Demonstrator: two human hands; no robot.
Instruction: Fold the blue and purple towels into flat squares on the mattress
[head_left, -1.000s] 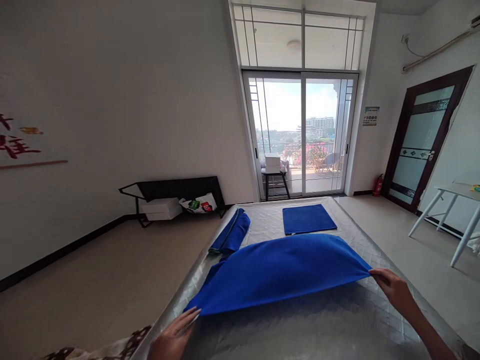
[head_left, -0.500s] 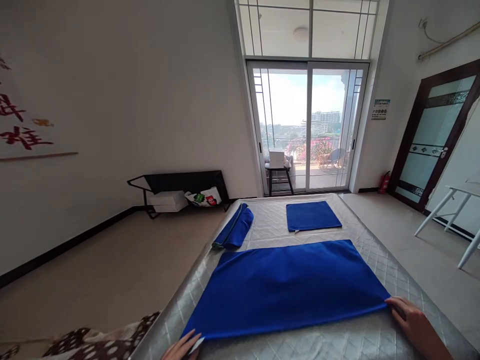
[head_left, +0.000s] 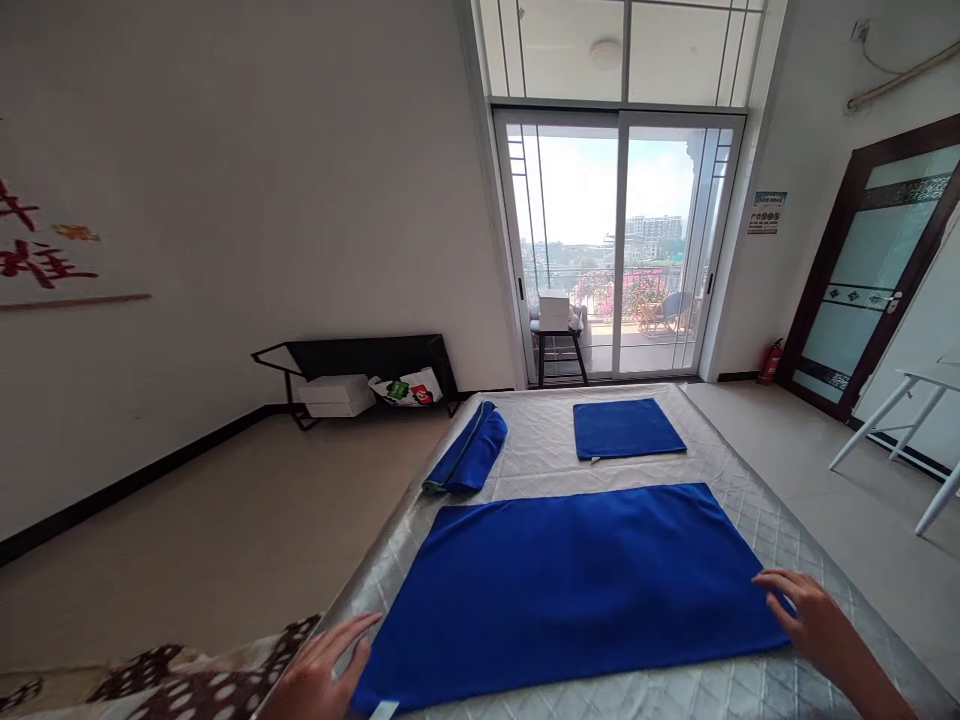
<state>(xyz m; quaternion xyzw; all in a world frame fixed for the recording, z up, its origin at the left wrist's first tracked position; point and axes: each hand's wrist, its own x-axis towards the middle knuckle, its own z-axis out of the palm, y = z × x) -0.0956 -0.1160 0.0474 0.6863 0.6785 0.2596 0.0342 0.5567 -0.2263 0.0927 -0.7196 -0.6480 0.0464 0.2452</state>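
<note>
A large blue cloth [head_left: 570, 590] lies spread flat across the near half of a mattress [head_left: 540, 450] with a pale quilted cover. A white tag [head_left: 384, 710] shows at its near left corner. My left hand [head_left: 326, 665] is at the cloth's left edge, fingers stretched out and thumb apart, holding nothing. Over the right edge hovers my right hand [head_left: 806, 612], fingers loosely spread, also with nothing in it. Beyond the cloth are a folded blue cloth bundle [head_left: 472, 450] with a green edge and a flat, smaller blue cloth [head_left: 628, 428].
A brown and white patterned blanket [head_left: 217, 685] lies at lower left. By the wall stands a black rack [head_left: 367, 358] with white boxes [head_left: 335, 396]. Sliding glass doors [head_left: 619, 250] are ahead; a white table [head_left: 934, 385] stands at right.
Both hands have let go of the large cloth's near corners and lifted away. The cloth's near edge now lies slightly closer to me, flat on the mattress.
</note>
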